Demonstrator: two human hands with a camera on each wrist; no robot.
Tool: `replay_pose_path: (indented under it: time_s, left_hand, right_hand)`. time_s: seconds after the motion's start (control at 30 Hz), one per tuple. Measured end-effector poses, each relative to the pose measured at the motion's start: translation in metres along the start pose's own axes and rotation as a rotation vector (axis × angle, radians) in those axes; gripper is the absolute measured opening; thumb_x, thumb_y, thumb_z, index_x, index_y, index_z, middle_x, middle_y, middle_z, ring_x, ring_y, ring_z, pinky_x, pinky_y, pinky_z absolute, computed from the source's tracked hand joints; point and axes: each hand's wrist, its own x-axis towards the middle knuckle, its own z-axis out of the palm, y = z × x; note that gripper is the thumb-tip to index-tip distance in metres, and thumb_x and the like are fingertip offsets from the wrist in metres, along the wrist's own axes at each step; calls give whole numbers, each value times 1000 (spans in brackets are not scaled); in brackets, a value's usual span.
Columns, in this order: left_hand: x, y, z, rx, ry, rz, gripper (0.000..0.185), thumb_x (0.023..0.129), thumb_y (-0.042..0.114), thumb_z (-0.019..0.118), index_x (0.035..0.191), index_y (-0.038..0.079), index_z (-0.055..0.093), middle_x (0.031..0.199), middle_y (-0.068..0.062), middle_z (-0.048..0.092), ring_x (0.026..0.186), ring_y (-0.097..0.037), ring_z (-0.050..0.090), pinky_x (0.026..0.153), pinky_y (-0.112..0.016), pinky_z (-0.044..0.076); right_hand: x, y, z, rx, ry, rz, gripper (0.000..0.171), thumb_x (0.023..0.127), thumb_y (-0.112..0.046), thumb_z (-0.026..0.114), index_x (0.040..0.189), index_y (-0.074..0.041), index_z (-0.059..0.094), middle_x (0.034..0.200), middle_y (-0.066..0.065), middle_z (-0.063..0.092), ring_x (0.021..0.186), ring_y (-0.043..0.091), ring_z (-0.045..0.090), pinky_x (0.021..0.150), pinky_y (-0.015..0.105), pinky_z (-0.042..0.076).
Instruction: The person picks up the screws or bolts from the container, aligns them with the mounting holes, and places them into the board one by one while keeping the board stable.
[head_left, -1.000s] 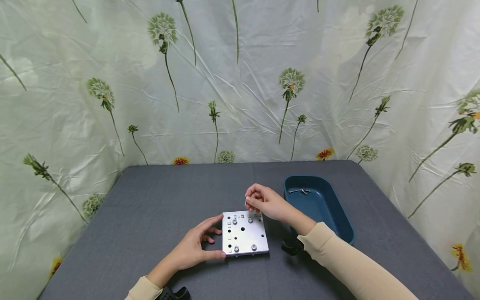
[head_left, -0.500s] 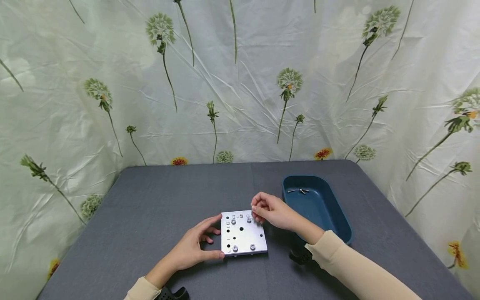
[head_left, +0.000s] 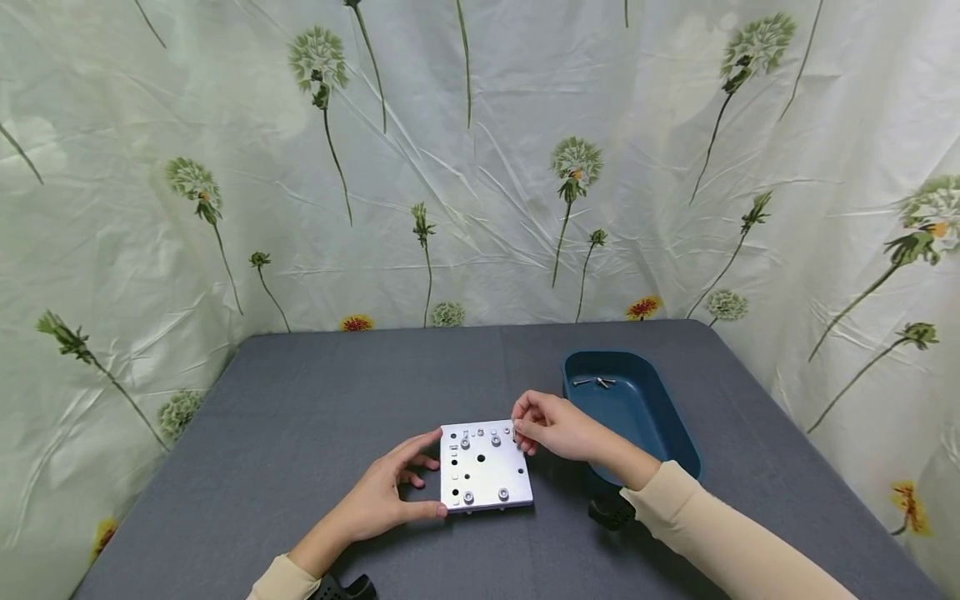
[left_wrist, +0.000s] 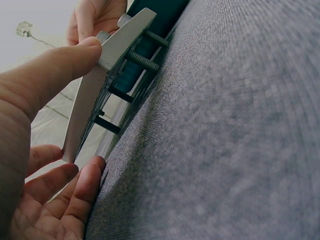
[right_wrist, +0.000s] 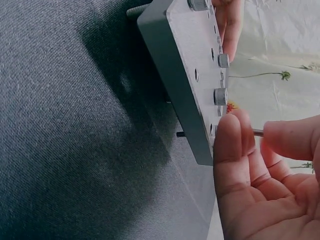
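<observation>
The right hand (head_left: 547, 425) pinches a thin metal pin (right_wrist: 258, 132) between thumb and fingers, just at the far-right corner of the metal plate (head_left: 487, 471), about half past one from the plate's middle. The pin's long axis stands nearly square to the plate's top face, close to upright, one end aimed down at the plate; the fingers hide that end, so whether it sits in a hole cannot be told. It looks light, stiff and slick, best held near its upper end by the fingertips.

The left hand (head_left: 390, 487) holds the plate at nine o'clock, thumb on the near-left corner at about seven, fingers at the far-left corner near eleven. The plate lies about level, nearly square, with no clear long axis, one edge facing twelve. It is probably rigid, smooth and fairly heavy for its size, so opposite corners or edges are the sensible hold. Four bolts (head_left: 465, 443) stand on top, and threaded ends (left_wrist: 144, 61) poke out underneath; whether these bear on the table (head_left: 360, 375) is unclear.

From the plate, a blue tray (head_left: 637, 417) sits toward two o'clock, with loose screws (head_left: 602, 383) at its far end. Past the table, at twelve, hangs a flowered cloth (head_left: 495, 167).
</observation>
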Motion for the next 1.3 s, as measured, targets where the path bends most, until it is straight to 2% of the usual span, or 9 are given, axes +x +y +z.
replay_pose_path:
  time_s: [0.17, 0.53, 0.8, 1.3]
  left_hand:
    - [0, 0, 0, 6, 1, 7, 98, 82, 38, 96, 163, 13, 46, 158, -13, 56, 121, -17, 67, 90, -25, 57]
    - [0, 1, 1, 16, 1, -9, 99, 82, 41, 95, 163, 15, 45, 159, -12, 55, 122, -20, 67, 89, -24, 57]
    - [0, -1, 1, 5, 2, 7, 98, 82, 38, 96, 163, 14, 46, 158, -13, 56, 121, -19, 67, 89, -25, 57]
    - [-1, 0, 1, 12, -6, -8, 99, 82, 41, 95, 164, 16, 45, 159, -13, 54, 123, -21, 67, 90, -24, 57]
  right_hand:
    - [1, 1, -1, -8, -14, 10, 11, 111, -9, 57, 113, 2, 59, 93, 13, 72, 77, 12, 67, 77, 39, 65]
    - [2, 2, -1, -9, -44, 12, 10, 110, -6, 57, 112, 4, 60, 90, 10, 69, 77, 14, 67, 79, 47, 65]
    - [2, -1, -1, -20, -67, 40, 9, 109, -5, 58, 112, 3, 60, 90, 9, 68, 78, 14, 66, 79, 43, 64]
    - [3, -2, -2, -4, -97, 74, 9, 109, -5, 59, 113, 2, 60, 90, 7, 67, 79, 14, 66, 80, 37, 63]
